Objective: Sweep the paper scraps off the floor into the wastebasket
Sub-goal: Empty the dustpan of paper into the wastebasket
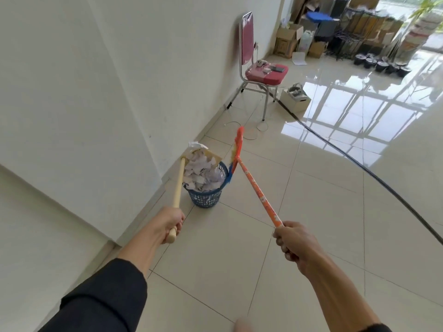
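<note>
A blue wastebasket (205,199) stands on the floor by the wall, heaped with white paper scraps (203,173). My left hand (169,224) grips the wooden handle of a dustpan (201,153), which is tilted over the basket's top with scraps in it. My right hand (294,242) grips the orange handle of a broom (236,153). The broom's orange, yellow and blue bristles are raised off the floor just right of the basket's rim.
A white wall (96,104) runs along the left. A red chair (261,68) with small items stands farther back, a white box (296,98) beside it. A black cable (359,164) crosses the tiled floor on the right. Boxes and pots line the far end.
</note>
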`<state>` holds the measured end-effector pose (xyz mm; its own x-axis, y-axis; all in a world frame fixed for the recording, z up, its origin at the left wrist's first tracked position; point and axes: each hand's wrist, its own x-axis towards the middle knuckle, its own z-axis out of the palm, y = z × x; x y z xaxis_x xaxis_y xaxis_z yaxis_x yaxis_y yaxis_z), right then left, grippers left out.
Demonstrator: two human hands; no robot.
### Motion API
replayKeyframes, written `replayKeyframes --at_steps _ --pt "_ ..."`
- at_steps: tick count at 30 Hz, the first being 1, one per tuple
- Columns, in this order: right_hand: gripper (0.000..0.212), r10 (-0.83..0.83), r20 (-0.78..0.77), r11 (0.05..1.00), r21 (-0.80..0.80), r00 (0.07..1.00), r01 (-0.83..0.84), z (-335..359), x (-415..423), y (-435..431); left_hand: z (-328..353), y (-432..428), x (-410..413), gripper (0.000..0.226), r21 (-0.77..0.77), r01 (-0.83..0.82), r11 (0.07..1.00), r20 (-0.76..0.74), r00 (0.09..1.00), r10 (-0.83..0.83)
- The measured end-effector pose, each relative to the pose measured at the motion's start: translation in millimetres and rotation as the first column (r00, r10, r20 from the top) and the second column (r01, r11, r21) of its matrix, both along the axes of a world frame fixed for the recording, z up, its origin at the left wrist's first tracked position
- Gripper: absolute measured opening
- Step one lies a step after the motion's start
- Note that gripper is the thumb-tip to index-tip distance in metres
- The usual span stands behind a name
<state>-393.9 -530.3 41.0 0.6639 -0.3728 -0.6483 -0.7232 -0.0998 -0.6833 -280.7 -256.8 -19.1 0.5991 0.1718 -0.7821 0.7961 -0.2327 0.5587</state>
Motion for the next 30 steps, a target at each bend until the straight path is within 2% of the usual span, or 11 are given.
replayKeyframes --at_steps 1,4,6,11,20,23,30 --pt "0.014 0.024 -0.002 1.000 -0.008 1.000 -0.024 1 7 -10 -9 -12 2 0.014 0.053 0.014 0.998 0.007 1.000 -0.015" --pt "0.015 0.080 -0.013 0.996 -0.041 0.997 -0.081 2 21 -34 -32 -43 0 0.034 0.154 0.089 0.984 0.028 0.995 -0.094" --pt "0.016 0.107 -0.016 0.993 -0.048 0.994 -0.107 3 28 -46 -39 -61 -4 0.036 0.207 0.120 0.971 0.036 0.991 -0.130" --pt "0.016 0.168 -0.022 0.984 -0.053 0.985 -0.169 2 38 -70 -52 -85 -17 0.035 0.353 0.166 0.921 0.001 0.984 -0.178" --pt "0.015 0.208 -0.020 0.975 -0.077 0.978 -0.209 6 39 -96 -23 -101 -20 0.024 0.428 0.172 0.887 0.027 0.979 -0.202" --pt "0.014 0.207 -0.025 0.975 -0.075 0.978 -0.208 2 41 -95 -10 -104 -22 0.028 0.498 0.229 0.836 0.004 0.964 -0.266" --pt "0.013 0.224 -0.036 0.972 -0.066 0.974 -0.226 -5 47 -90 13 -111 -34 0.025 0.684 0.346 0.642 -0.050 0.900 -0.432"
